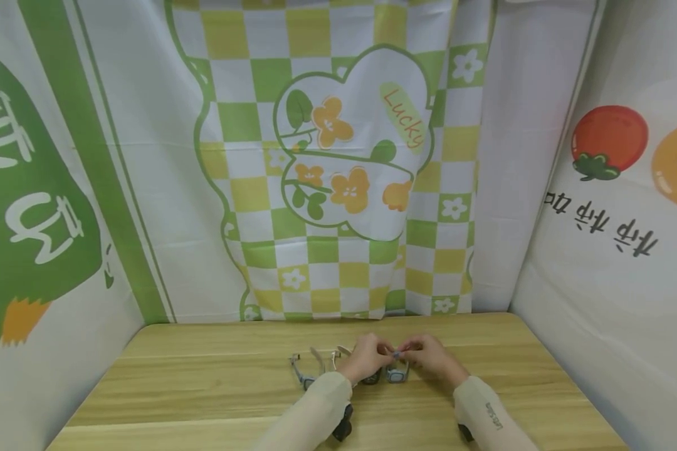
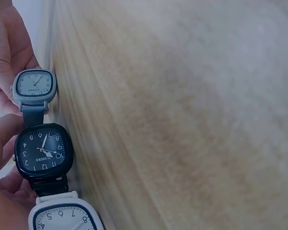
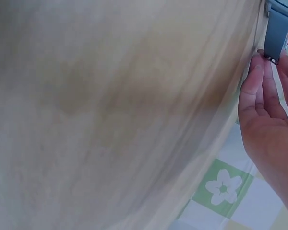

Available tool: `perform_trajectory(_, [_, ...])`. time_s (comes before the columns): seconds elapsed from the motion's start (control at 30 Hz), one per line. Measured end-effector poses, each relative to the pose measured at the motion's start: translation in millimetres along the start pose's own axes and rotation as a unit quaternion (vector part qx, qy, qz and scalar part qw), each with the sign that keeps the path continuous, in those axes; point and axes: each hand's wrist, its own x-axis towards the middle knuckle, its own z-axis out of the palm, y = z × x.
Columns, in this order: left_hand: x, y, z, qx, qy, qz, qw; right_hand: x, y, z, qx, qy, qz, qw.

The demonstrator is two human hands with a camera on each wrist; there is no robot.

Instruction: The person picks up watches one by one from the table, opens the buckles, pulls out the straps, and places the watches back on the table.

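Note:
Both hands meet over a blue-grey wristwatch on the table. My left hand and right hand pinch the ends of its strap from either side. Close up in the right wrist view, the right hand has its fingertips at the buckle end of the strap. Partly below the left hand sits a black square-faced watch. A white watch stands beside the black one, cut off by the left wrist view's lower edge. The left fingertips are partly hidden.
Farther left on the wooden table stands another blue-grey watch, its strap spread open. A checked cloth hangs behind the table's back edge. Printed white cloths hang along the left and right sides.

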Motion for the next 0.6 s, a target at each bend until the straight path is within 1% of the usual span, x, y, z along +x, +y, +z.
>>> perform_trajectory(0.13, [-1.1,1.9,-0.2,-0.006,0.005,-0.003,1.0,-1.1,-3.5,-2.0,0.005,-0.002,-0.003,1.0])
perform_trajectory(0.33, [-2.0,3.9,-0.1,-0.018,0.021,-0.001,0.9996,-0.9,-5.0,-5.6,-0.006,0.006,-0.002,1.0])
perform_trajectory(0.43, [-1.6,3.8,-0.2,-0.021,0.029,0.002,0.9993,-1.1,-6.4,-7.5,-0.005,0.011,-0.008,1.0])
perform_trajectory(0.6, [-4.0,6.8,-0.6,-0.025,0.044,-0.001,0.9987,-0.5,-8.8,-8.9,-0.001,0.015,-0.019,1.0])
